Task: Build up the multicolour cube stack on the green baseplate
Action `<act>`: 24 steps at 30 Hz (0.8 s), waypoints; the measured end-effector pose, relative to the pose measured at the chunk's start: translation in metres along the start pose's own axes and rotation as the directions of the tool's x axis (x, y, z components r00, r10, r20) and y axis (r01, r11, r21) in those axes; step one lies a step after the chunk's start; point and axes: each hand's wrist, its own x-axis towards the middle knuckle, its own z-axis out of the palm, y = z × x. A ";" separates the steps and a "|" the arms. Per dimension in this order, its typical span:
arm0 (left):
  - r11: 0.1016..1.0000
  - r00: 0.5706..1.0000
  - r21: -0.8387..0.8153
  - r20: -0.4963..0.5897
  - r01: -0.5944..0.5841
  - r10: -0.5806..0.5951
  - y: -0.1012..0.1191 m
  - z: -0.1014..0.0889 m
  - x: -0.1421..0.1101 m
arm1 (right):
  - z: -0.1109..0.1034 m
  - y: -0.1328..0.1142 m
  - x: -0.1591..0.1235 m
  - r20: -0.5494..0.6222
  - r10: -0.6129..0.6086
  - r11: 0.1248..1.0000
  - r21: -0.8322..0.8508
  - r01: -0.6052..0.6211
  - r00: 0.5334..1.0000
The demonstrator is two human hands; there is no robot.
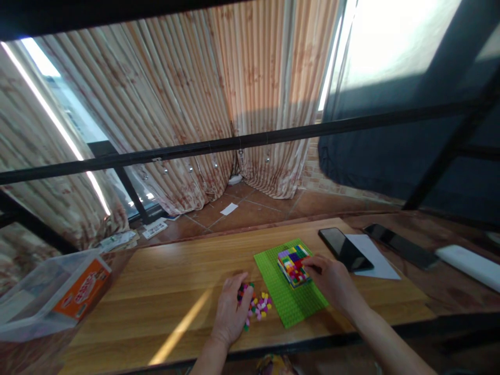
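On a green studded baseplate (297, 307) stands a low rectangular block of multicoloured toy bricks (291, 265). My right hand (330, 276) reaches over the block's right side, thumb and index finger pinched at its top. Some red shows at those fingertips, seemingly a small toy brick, though the fingers partly cover it. Left of the baseplate lies a pile of small loose bricks (262, 302) in pink, yellow, purple and other colours. My left hand (233, 304) rests around the pile's left edge, thumb and fingers apart, partly hiding the bricks beneath it.
A black phone (344, 247) lies on white paper (375, 255) at the wooden table's (167, 291) right. Beyond it are another dark flat device (400, 245) and a white object (472, 265). A clear plastic bin (42, 307) with an orange label stands left. A black bar (195, 151) crosses behind.
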 end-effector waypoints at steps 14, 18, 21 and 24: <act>1.000 1.000 -0.018 0.013 -0.010 0.011 0.000 0.000 -0.001 | 0.004 0.002 0.001 -0.065 0.086 0.993 -0.077 -0.091 0.994; 1.000 1.000 -0.015 0.018 -0.009 0.010 0.000 0.000 -0.001 | 0.004 0.001 0.001 -0.070 0.033 0.994 -0.099 -0.040 0.997; 1.000 1.000 -0.013 0.012 -0.019 0.019 -0.001 0.000 -0.001 | 0.004 0.001 0.000 -0.062 -0.004 0.993 -0.119 -0.004 0.998; 1.000 1.000 -0.005 0.006 -0.027 0.027 -0.001 0.001 -0.001 | 0.005 0.001 -0.002 -0.057 -0.016 0.991 -0.133 0.008 0.998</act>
